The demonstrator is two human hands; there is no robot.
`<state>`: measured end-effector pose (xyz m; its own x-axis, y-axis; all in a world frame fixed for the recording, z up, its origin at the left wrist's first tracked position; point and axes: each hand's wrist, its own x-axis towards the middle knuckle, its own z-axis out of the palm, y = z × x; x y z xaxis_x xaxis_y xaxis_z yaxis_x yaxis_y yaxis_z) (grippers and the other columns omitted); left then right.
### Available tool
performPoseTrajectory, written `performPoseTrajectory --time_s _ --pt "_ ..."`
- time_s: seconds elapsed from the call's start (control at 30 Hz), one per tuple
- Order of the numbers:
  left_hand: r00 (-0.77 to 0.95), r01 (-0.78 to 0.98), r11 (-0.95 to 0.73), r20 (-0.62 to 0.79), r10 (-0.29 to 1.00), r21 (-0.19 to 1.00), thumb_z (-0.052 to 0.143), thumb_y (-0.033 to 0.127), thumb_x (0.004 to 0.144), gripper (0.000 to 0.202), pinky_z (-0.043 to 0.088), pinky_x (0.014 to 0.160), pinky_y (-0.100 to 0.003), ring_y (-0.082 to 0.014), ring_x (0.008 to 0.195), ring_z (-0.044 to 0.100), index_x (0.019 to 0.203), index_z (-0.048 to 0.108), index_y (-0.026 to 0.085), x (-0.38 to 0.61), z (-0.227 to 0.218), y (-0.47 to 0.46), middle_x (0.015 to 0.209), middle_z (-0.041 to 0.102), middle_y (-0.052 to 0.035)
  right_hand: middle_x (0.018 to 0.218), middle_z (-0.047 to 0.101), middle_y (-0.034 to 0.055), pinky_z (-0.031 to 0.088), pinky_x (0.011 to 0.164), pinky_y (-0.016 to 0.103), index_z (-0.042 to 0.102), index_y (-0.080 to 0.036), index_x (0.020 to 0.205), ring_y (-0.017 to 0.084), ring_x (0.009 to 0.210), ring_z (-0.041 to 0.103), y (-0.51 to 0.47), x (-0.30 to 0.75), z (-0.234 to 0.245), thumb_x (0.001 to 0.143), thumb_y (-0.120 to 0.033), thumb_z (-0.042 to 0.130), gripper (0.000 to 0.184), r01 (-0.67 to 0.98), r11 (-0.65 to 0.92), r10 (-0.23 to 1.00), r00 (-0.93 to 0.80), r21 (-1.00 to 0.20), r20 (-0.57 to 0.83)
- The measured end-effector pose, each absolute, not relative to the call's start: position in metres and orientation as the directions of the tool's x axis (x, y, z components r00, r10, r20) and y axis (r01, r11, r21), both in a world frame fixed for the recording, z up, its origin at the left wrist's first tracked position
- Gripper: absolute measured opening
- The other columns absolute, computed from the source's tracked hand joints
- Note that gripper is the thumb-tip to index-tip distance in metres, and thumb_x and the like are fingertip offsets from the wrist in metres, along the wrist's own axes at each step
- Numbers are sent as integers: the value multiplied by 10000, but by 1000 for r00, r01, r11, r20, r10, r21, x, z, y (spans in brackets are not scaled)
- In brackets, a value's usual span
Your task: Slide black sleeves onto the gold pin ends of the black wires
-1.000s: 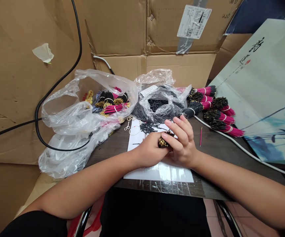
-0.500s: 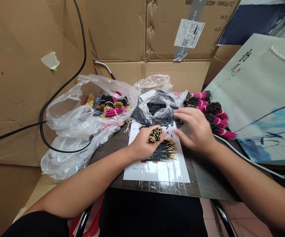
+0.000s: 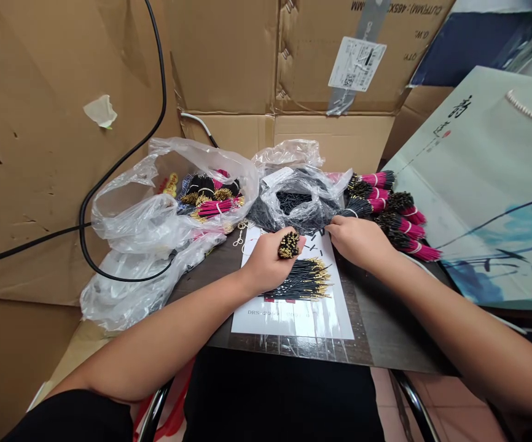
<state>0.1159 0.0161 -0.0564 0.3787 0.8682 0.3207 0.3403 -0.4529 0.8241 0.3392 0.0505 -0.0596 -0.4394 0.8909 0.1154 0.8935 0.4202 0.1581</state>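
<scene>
My left hand (image 3: pixel 268 261) is closed round a bundle of thin black wires with gold tips (image 3: pixel 289 244), held upright over a white sheet (image 3: pixel 293 316). A loose fan of the same gold-tipped black wires (image 3: pixel 303 285) lies on that sheet just right of the hand. My right hand (image 3: pixel 357 240) rests at the sheet's far right corner, fingers curled down at small black pieces (image 3: pixel 312 244) scattered by an open plastic bag of black pieces (image 3: pixel 296 202). Whether it holds any I cannot see.
Tied pink-and-black wire bundles (image 3: pixel 392 212) lie at the back right. A clear bag (image 3: pixel 174 196) with more bundles sits at the left. Cardboard boxes (image 3: pixel 229 67) wall the back and left; a black cable (image 3: pixel 123 144) hangs there. A pale printed bag (image 3: pixel 491 178) leans at right.
My right hand left the bundle and reached away to the small black pieces by the bag. A fan of wires now lies on the sheet. My left hand still holds the bundle.
</scene>
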Motion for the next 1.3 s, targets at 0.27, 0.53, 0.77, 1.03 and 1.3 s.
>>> performPoseTrajectory --time_s 0.27,0.53,0.77,1.03,1.3 --pt "388 369 -474 331 860 799 465 395 909 315 297 599 -199 -63 602 402 717 434 147 115 -53 14 633 458 23 870 634 97 284 515 288 672 -160 815 193 700 593 51 323 -65 921 -424 350 430 949 262 947 -288 175 141" --pt "405 359 -524 377 833 772 498 359 897 288 295 576 -194 -55 568 377 712 438 147 115 -58 16 600 432 36 838 611 81 221 513 291 646 -155 796 166 699 559 53 330 -66 922 -293 366 336 929 343 919 -363 141 154" --pt "402 356 -559 417 815 748 519 337 888 297 298 555 -186 -48 545 338 687 407 148 116 -60 17 575 399 45 872 609 16 237 528 279 676 -268 883 146 774 551 50 339 -67 923 -329 449 238 847 528 828 -531 69 182" --pt "430 369 -587 427 795 721 519 336 889 280 310 555 -184 -49 552 351 704 421 150 116 -61 16 586 406 45 918 615 23 335 625 295 656 -277 1042 155 833 535 58 342 -75 914 -320 491 213 801 598 765 -583 36 272" --pt "431 364 -600 441 787 713 516 315 888 279 298 543 -183 -45 541 336 693 403 149 116 -60 15 574 392 47 957 625 39 307 745 359 691 -263 902 219 921 472 63 352 -70 892 -325 536 167 789 605 737 -606 107 300"
